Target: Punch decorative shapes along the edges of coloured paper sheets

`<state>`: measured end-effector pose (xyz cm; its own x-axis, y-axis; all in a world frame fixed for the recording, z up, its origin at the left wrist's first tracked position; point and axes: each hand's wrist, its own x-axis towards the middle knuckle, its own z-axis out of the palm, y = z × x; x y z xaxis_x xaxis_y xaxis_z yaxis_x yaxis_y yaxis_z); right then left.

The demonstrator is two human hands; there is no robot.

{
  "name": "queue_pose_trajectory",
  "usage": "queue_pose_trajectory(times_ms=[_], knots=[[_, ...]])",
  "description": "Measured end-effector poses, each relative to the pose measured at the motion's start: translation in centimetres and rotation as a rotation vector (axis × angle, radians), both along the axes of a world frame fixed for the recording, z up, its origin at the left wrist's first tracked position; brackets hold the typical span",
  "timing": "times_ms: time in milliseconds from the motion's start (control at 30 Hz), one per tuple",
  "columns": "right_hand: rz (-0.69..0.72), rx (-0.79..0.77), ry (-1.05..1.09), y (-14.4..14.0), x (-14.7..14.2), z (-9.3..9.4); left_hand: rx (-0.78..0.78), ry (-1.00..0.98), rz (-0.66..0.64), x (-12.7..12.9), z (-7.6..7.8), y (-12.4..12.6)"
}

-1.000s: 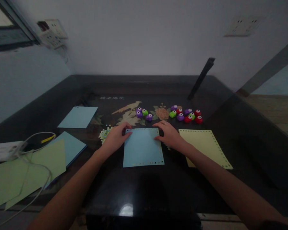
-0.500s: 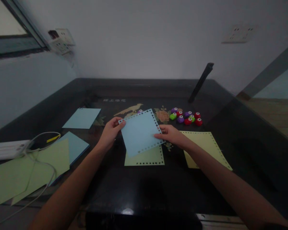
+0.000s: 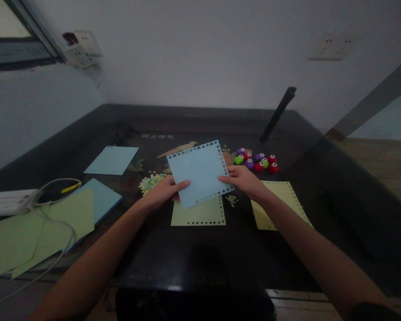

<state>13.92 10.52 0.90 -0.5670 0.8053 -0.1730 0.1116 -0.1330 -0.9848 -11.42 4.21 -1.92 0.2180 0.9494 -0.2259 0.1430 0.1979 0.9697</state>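
A sheet of light blue paper (image 3: 202, 171) is held up between both hands, slightly tilted. Small punched shapes run along its top, right and bottom edges. My left hand (image 3: 163, 191) pinches its left edge, thumb on the front. My right hand (image 3: 245, 178) grips the right edge the same way. Beneath it on the table lies a pale green sheet (image 3: 197, 216), partly covered, with holes along its bottom and right edges. Small punched paper bits (image 3: 151, 182) are heaped behind my left hand. A yellow punched sheet (image 3: 270, 214) lies partly under my right forearm.
Several red, green and purple craft punches (image 3: 259, 162) stand at the back right, near a black upright bar (image 3: 279, 113). A blue sheet (image 3: 112, 160) lies back left. Green sheets (image 3: 63, 218), a white cable (image 3: 71, 234) and a white power strip (image 3: 11, 203) occupy the left.
The blue sheet has risen a little and turned. My left hand has slid from its top left corner down its left edge, and the heap of paper bits now shows.
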Motion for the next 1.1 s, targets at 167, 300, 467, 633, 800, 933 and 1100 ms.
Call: queue_pose_trajectory(times_ms=[167, 300, 467, 633, 800, 933, 1100], knots=[[0.005, -0.013, 0.009, 0.0, -0.1, 0.1, 0.011, 0.020, -0.041, 0.2, 0.1, -0.2], [0.013, -0.010, 0.014, 0.0, -0.1, 0.1, 0.009, 0.054, -0.058, 0.0, 0.1, 0.0], [0.049, 0.052, -0.071, 0.5, 0.3, -0.3, -0.009, 0.091, -0.090, 0.2, 0.7, -0.2], [-0.056, 0.267, -0.215, 2.0, 1.2, -0.4, -0.047, 0.104, -0.209, 0.6, 1.5, -0.6], [-0.136, 0.314, -0.205, 3.5, 0.8, -0.1, -0.062, 0.040, -0.295, 0.6, 1.1, -0.7], [-0.185, 0.398, -0.220, 5.0, -0.8, -0.1, -0.054, -0.004, -0.329, 0.4, 1.1, -0.7], [-0.262, 0.337, -0.232, 7.5, -2.6, -0.7, 0.028, -0.028, -0.201, -0.3, 1.7, -0.4]])
